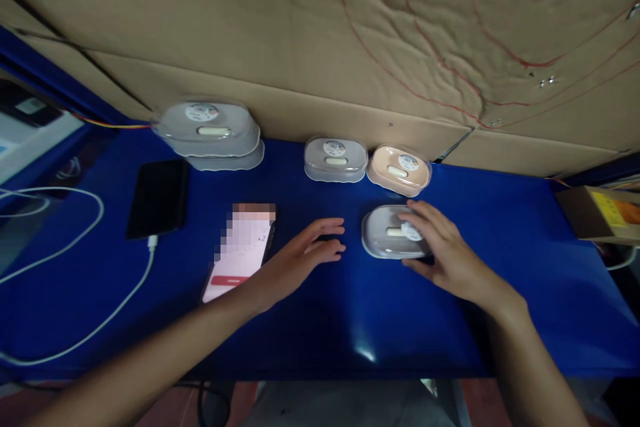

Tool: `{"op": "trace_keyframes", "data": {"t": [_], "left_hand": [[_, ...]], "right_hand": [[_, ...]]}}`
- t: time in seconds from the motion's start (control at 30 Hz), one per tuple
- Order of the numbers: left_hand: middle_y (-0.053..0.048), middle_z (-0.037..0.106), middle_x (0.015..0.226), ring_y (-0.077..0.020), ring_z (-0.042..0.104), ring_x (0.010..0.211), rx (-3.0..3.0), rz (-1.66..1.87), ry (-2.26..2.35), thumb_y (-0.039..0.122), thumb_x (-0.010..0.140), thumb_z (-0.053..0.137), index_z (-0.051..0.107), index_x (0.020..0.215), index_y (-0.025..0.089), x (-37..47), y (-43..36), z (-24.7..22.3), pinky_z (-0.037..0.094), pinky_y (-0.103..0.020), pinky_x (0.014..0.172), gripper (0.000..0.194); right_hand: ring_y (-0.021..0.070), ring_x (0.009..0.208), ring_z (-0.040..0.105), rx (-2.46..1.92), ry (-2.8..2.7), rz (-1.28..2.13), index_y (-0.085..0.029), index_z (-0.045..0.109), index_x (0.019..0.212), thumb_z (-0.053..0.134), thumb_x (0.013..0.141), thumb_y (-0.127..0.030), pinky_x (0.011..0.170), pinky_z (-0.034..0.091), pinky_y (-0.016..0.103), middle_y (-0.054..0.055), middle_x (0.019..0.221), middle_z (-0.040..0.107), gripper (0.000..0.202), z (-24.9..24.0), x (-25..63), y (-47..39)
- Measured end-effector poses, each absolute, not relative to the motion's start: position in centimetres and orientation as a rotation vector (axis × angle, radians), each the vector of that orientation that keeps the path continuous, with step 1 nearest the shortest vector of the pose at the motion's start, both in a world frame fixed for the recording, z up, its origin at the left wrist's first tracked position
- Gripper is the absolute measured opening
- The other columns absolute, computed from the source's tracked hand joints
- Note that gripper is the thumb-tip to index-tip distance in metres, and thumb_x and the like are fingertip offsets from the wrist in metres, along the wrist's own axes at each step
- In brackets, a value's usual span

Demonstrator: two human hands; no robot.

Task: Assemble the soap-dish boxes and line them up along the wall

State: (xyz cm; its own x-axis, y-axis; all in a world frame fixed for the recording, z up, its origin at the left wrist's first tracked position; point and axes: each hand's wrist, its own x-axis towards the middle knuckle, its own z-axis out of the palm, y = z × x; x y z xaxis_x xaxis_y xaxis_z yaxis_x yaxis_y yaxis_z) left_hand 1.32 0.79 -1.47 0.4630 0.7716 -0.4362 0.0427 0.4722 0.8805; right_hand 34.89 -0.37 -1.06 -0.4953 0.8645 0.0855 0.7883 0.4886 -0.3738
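"2" on lit phone [250, 250], illegible print on round white sticker [411, 232] of each oval container [383, 245]

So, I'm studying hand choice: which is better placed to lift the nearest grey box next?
Probably the right hand: its fingers grip the grey box; the left hand hovers open beside it.

Glossy, smooth blue tabletop [320, 320]

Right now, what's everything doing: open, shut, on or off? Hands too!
Left hand: open, holding nothing.
Right hand: curved over the near grey box; grip unclear.
Near grey box: lid on.
Back grey box: lid on.
Peach box: lid on.
Left grey boxes: stacked, top one's lid on.
Pink-lit phone: screen on.
Black phone: screen dark, plugged in.
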Motion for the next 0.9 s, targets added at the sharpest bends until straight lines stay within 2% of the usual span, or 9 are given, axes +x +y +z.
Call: {"op": "trace_keyframes", "data": {"t": [0.1,0.2,0.37,0.43,0.53,0.63,0.7,0.8,0.9], "left_hand": [[-0.012,0.064,0.15,-0.0346,0.06,0.144,1.175,0.514,1.044,0.057,0.1,0.068,0.056,0.149,0.033,0.9,0.5,-1.4,0.047,-0.057,0.121,0.056],[-0.011,0.066,0.142,-0.0328,0.061,0.141,1.239,0.5,1.048,0.057,0.103,0.064,0.059,0.144,0.032,0.8,0.5,-1.5,0.049,-0.055,0.118,0.049],[-0.01,0.055,0.154,-0.0286,0.062,0.136,1.427,0.598,1.028,0.046,0.105,0.061,0.062,0.136,0.03,1.1,0.7,-1.8,0.053,-0.051,0.115,0.034],[-0.008,0.049,0.159,-0.0272,0.061,0.138,1.532,0.645,1.034,0.043,0.107,0.061,0.062,0.137,0.031,1.0,0.7,-1.8,0.053,-0.049,0.117,0.033],[-0.007,0.047,0.16,-0.0258,0.06,0.139,1.661,0.706,1.064,0.041,0.108,0.06,0.062,0.139,0.033,0.7,0.6,-1.6,0.053,-0.048,0.118,0.032],[-0.006,0.049,0.159,-0.0256,0.063,0.136,1.746,0.731,1.116,0.041,0.109,0.058,0.061,0.138,0.033,0.4,0.6,-1.2,0.055,-0.048,0.116,0.03],[-0.007,0.048,0.16,-0.0265,0.063,0.136,1.832,0.73,1.147,0.041,0.109,0.059,0.06,0.139,0.033,0.4,0.8,-0.7,0.055,-0.049,0.116,0.031],[-0.011,0.047,0.162,-0.0318,0.054,0.148,2.092,0.741,1.211,0.038,0.107,0.061,0.053,0.147,0.03,0.6,2.3,0.1,0.046,-0.055,0.125,0.042],[-0.018,0.045,0.166,-0.0364,0.041,0.158,2.374,0.781,1.297,0.032,0.106,0.059,0.042,0.159,0.022,0.8,5.6,0.2,0.035,-0.06,0.13,0.056]], "right_hand": [[0.0423,0.16,0.039,-1.563,-2.405,0.322,-0.035,0.036,0.166,0.068,0.099,-0.039,0.122,0.042,0.071,0.013,0.172,0.042,0.075,-0.8,38.0,-0.3],[0.0486,0.157,0.042,-1.734,-2.348,0.202,-0.036,0.036,0.166,0.067,0.096,-0.038,0.117,0.043,0.075,0.015,0.173,0.039,0.076,-1.0,40.7,-0.5],[0.058,0.141,0.051,-1.916,-2.203,-0.081,-0.033,0.046,0.165,0.065,0.098,-0.046,0.102,0.049,0.076,0.022,0.163,0.044,0.07,-2.1,43.3,-0.3],[0.0566,0.138,0.052,-1.918,-2.167,-0.153,-0.03,0.047,0.165,0.065,0.1,-0.049,0.101,0.05,0.075,0.024,0.16,0.045,0.07,-2.5,43.6,0.3],[0.0496,0.135,0.053,-1.833,-2.164,-0.174,-0.024,0.051,0.163,0.062,0.103,-0.049,0.106,0.049,0.069,0.025,0.15,0.049,0.066,-2.9,43.4,1.4],[0.0444,0.132,0.055,-1.818,-2.142,-0.191,-0.028,0.055,0.159,0.06,0.104,-0.049,0.109,0.046,0.067,0.019,0.142,0.055,0.059,-3.0,43.1,2.4],[0.0435,0.132,0.055,-1.85,-2.108,-0.216,-0.033,0.055,0.158,0.06,0.103,-0.047,0.111,0.042,0.069,0.016,0.145,0.057,0.057,-3.2,42.8,2.9],[0.0441,0.136,0.053,-1.858,-2.06,-0.22,-0.034,0.052,0.159,0.058,0.104,-0.043,0.114,0.039,0.072,0.015,0.152,0.057,0.056,-3.5,42.3,3.6],[0.0428,0.144,0.049,-1.756,-2.043,-0.155,-0.031,0.046,0.163,0.057,0.105,-0.043,0.117,0.041,0.068,0.016,0.157,0.055,0.06,-4.0,41.6,4.2]]}}
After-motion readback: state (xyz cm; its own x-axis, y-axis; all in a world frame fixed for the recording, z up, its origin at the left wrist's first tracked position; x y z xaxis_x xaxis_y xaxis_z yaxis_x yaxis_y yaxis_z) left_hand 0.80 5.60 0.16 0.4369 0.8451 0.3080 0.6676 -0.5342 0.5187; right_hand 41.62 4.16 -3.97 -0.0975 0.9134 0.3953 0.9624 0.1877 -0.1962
